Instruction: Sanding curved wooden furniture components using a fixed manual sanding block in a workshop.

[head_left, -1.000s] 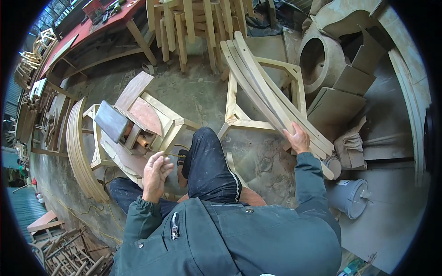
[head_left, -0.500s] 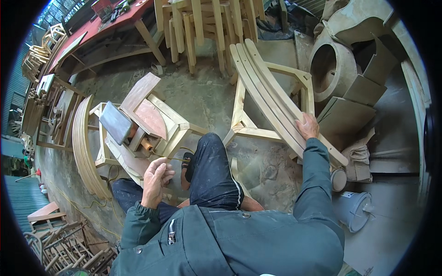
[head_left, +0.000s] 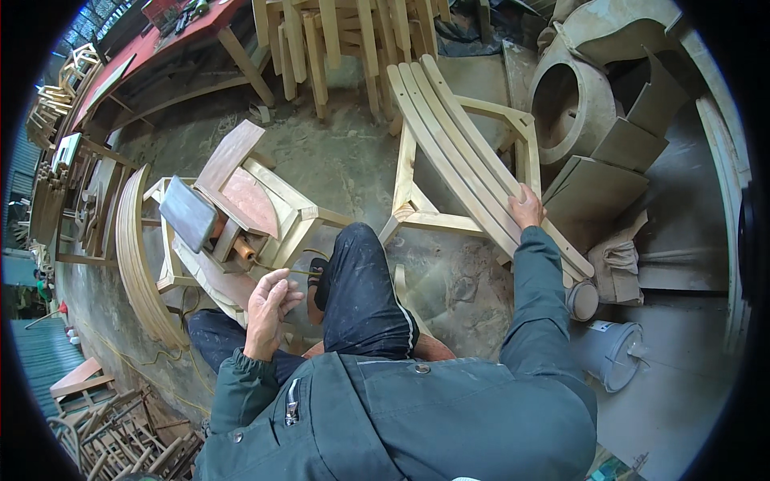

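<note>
My right hand rests on a set of long curved wooden slats, its fingers wrapped over the right-hand one near the lower end. The slats lie side by side, slanting across a pale wooden frame with angled legs. My left hand is raised in front of my left thigh with loosely bent fingers, and nothing shows in it. Just beyond it, a power tool with an orange handle and a grey flat part sits on a second wooden frame. A yellow cord runs out from the handle.
Curved wooden strips lean at the left. Stacked wooden frames and a red-topped workbench stand at the far side. On the right are a round hollow form, wood panels and a white bucket.
The whole view has shifted slightly. My right hand stays on the slats, and the left hand holds nearly the same pose near the tool.
</note>
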The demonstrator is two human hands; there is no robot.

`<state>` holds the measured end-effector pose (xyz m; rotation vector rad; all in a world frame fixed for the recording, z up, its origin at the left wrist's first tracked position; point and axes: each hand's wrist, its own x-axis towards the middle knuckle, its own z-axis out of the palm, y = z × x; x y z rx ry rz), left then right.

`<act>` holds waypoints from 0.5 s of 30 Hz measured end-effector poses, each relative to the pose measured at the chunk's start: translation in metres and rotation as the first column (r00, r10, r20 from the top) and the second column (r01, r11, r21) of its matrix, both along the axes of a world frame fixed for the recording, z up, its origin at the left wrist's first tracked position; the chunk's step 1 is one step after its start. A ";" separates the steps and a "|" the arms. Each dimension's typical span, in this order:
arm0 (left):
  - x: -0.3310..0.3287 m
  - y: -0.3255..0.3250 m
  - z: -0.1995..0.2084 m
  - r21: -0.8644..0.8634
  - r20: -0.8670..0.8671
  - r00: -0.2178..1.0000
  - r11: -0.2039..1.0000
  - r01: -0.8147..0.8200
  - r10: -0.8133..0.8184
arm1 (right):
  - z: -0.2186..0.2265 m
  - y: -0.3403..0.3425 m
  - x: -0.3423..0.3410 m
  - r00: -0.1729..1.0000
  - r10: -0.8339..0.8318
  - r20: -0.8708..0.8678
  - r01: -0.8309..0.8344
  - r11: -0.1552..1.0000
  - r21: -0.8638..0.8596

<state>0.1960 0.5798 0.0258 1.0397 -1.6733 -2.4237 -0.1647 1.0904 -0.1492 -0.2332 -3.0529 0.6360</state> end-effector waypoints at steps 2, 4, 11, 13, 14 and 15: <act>0.000 0.001 -0.001 0.006 0.001 1.000 1.000 0.002 -0.002 | 0.000 0.002 -0.005 1.000 0.006 0.031 -0.006 1.000 -0.024; -0.003 0.001 -0.004 0.014 -0.005 1.000 1.000 0.006 -0.006 | 0.000 0.010 -0.010 1.000 0.024 0.010 -0.024 0.999 -0.038; 0.003 -0.008 -0.004 0.016 -0.006 1.000 1.000 0.014 -0.014 | -0.001 -0.005 -0.014 0.997 0.073 -0.011 -0.073 0.997 -0.030; 0.013 -0.012 0.004 -0.002 -0.004 0.999 0.999 -0.054 0.054 | -0.008 -0.017 -0.021 0.993 0.111 -0.043 -0.111 0.994 0.005; 0.018 -0.013 0.008 -0.064 0.011 1.000 0.998 -0.012 0.013 | -0.016 -0.032 -0.023 0.987 0.150 -0.054 -0.149 0.989 0.021; 0.022 -0.018 0.011 -0.117 0.033 0.999 0.993 0.026 -0.023 | -0.019 -0.016 -0.024 0.984 0.175 -0.022 -0.173 0.983 0.068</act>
